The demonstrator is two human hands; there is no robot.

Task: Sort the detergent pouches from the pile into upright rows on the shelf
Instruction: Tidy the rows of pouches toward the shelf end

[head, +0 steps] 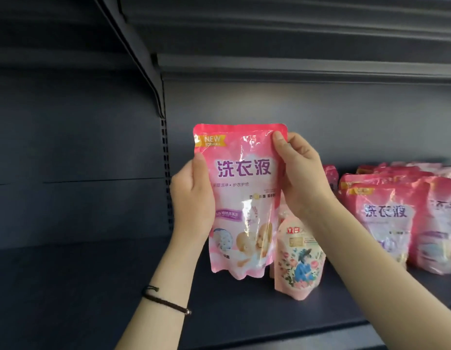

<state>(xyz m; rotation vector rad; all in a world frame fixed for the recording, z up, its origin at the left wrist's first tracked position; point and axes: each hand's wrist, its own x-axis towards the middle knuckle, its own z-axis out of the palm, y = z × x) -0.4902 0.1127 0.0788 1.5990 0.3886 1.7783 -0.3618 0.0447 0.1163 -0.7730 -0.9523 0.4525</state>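
Observation:
I hold a pink detergent pouch (242,198) upright above the dark shelf (93,286). My left hand (191,198) grips its left edge at mid height. My right hand (300,175) pinches its upper right corner, thumb on the front. A smaller peach pouch with a flower print (299,258) stands upright on the shelf just right of the held pouch, partly behind it. Further right, several pink pouches (391,218) of the same kind as the held one stand upright in rows.
The shelf's dark back panel (270,109) rises behind the pouches. A slotted upright post (166,173) runs down at the left of the held pouch. Another shelf (295,69) hangs overhead. Bare shelf board lies to the left.

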